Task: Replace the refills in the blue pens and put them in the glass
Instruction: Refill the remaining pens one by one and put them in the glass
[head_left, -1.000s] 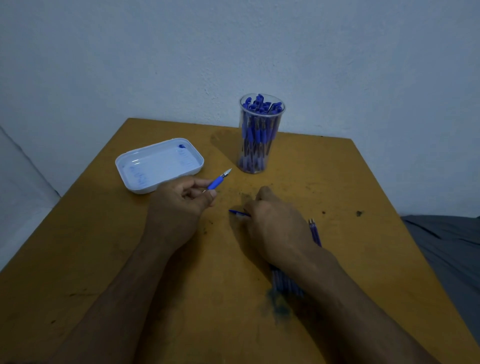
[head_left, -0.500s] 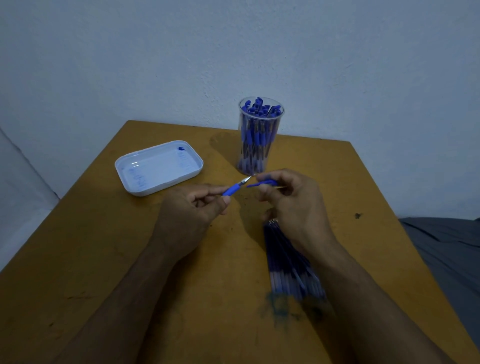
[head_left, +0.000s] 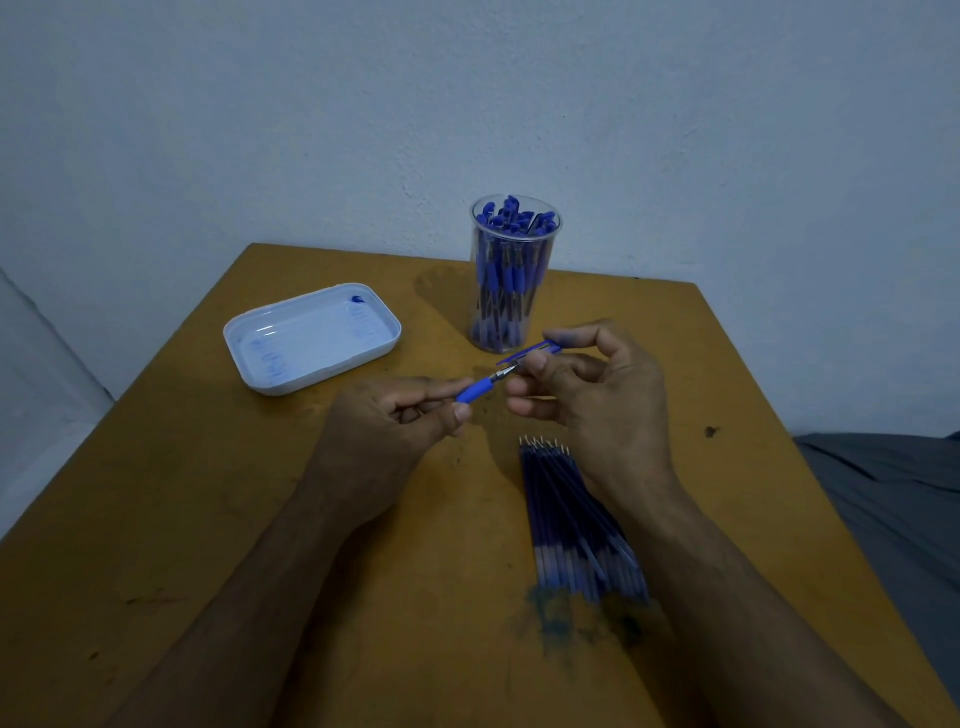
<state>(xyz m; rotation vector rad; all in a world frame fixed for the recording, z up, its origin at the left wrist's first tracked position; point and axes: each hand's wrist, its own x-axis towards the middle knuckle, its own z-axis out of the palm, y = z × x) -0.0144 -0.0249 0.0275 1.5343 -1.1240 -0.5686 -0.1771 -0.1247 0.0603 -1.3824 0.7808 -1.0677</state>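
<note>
My left hand (head_left: 384, 436) grips a blue pen (head_left: 475, 389) by its barrel, the metal tip pointing up and right. My right hand (head_left: 597, 395) pinches a blue pen cap (head_left: 535, 351) with its clip, held right at the pen's tip. A clear glass (head_left: 514, 270) packed with several blue pens stands behind the hands at the table's far side. A row of several blue refills (head_left: 566, 519) lies on the table under my right wrist, tips pointing away from me.
A white plastic tray (head_left: 311, 338) with blue ink smears sits at the left on the yellow wooden table (head_left: 156, 519). Ink stains mark the table by the refills' near ends. A pale wall rises behind; grey cloth lies off the right edge.
My right hand lifted off the table with the blue cap and brought it to the pen's tip. My left hand raised the pen slightly to the right.
</note>
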